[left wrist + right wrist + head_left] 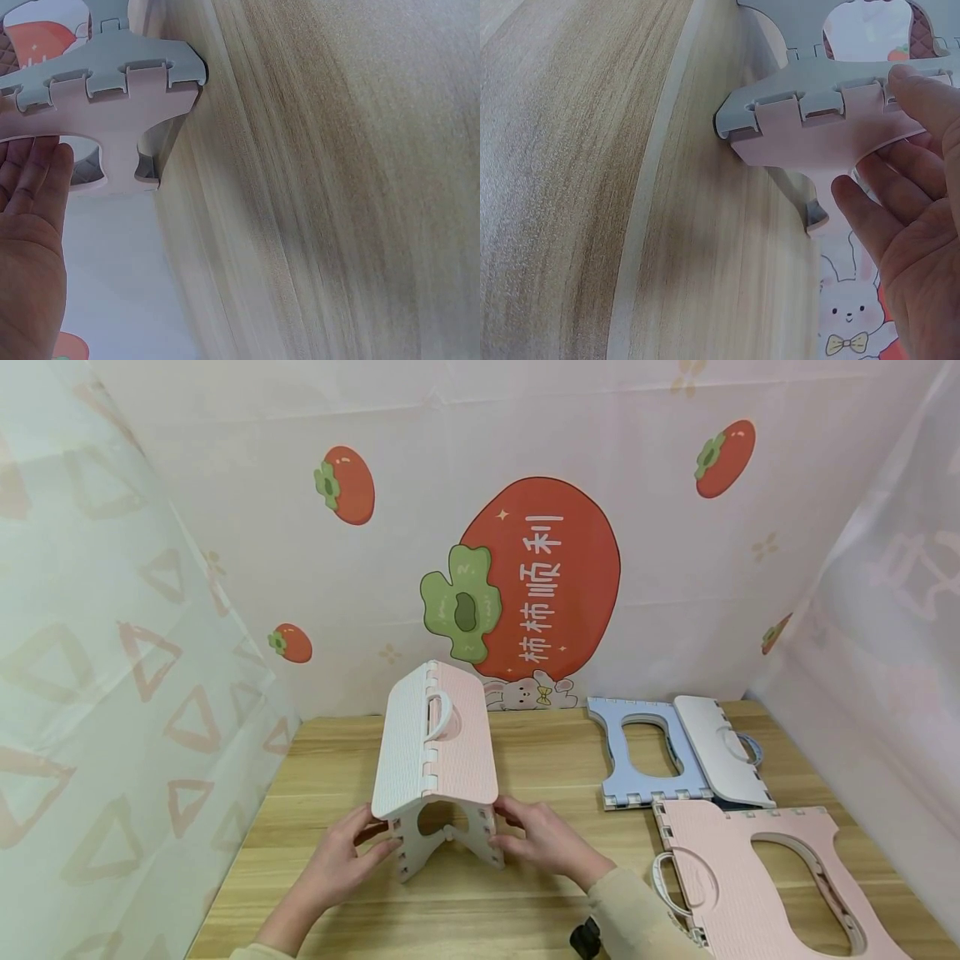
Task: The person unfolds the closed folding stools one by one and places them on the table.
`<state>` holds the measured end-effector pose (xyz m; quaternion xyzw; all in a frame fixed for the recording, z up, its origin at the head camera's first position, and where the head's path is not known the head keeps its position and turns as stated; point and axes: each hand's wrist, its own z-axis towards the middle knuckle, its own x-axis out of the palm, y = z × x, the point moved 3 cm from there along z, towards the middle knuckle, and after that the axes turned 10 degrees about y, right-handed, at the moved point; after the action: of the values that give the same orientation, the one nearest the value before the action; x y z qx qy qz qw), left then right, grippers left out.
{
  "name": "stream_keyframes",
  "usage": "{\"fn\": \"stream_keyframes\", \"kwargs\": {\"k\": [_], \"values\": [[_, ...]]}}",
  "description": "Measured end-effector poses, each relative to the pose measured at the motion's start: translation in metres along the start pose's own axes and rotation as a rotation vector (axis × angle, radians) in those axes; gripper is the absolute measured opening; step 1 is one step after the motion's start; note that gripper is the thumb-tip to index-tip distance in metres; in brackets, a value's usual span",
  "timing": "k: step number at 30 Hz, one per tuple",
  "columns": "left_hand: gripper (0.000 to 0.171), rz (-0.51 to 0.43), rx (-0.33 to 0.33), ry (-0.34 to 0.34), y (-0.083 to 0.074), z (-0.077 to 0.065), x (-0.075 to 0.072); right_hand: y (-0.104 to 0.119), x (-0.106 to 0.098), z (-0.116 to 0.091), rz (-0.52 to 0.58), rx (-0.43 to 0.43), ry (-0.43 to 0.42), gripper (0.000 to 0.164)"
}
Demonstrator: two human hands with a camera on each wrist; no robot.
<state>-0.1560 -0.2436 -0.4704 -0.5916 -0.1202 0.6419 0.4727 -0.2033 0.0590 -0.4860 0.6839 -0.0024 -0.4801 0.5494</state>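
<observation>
A white-and-pink folding stool (467, 752) stands on the wooden table, its hinged top raised along the middle like a low roof and a white loop handle at the ridge. My left hand (337, 864) holds its left leg panel, thumb at the front edge and fingers at the side. On the opposite panel, my right hand (551, 842) grips likewise. In the left wrist view, the fingers of the left hand (34, 247) reach the panel's cut-out. The right wrist view has the thumb of the right hand (922, 202) on the stool's hinged edge (802, 142).
A blue-and-white folding stool (611, 760) lies folded flat at the back right. In front of it lies a flat pink one (723, 868) with a white handle. A small black object (585, 937) is beside my right sleeve. Printed cloth walls (225, 410) enclose the wooden table (322, 777).
</observation>
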Motion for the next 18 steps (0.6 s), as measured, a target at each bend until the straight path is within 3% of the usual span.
{"fn": "stream_keyframes", "kwargs": {"k": [18], "values": [[0.039,0.003,-0.001,0.003,0.0044,-0.0001,-0.0006,-0.0022,-0.0006,-0.0006,0.01,0.002,-0.004,0.05]]}}
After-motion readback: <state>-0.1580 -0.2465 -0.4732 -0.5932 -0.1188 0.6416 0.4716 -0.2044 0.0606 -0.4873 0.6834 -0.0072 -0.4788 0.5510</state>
